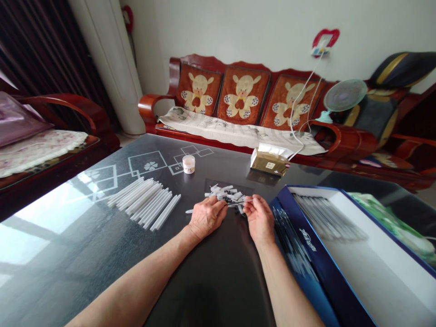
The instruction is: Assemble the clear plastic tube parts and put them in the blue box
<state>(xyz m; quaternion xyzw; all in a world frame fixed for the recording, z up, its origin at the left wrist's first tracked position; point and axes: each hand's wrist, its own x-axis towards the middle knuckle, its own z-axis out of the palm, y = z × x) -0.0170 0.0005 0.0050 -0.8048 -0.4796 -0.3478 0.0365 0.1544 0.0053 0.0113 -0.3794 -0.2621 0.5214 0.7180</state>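
My left hand (208, 215) is closed round a white pen barrel (189, 211), whose pointed end sticks out on the left. My right hand (259, 218) pinches a thin dark pen refill (235, 203) that spans the gap between both hands. Where the refill meets the left fingers is hidden. Just beyond the hands lies a loose heap of small white and black pen caps (225, 192). To the left, several white pen barrels (146, 200) lie side by side in a slanted row on the dark table (211, 281).
A small round tub (188, 164) and a tissue box (270, 160) stand farther back. At right is a blue-edged box (384, 259) with a row of grey pens (329, 217) inside. Thin dark refills (294, 243) lie in a blue tray beside my right arm.
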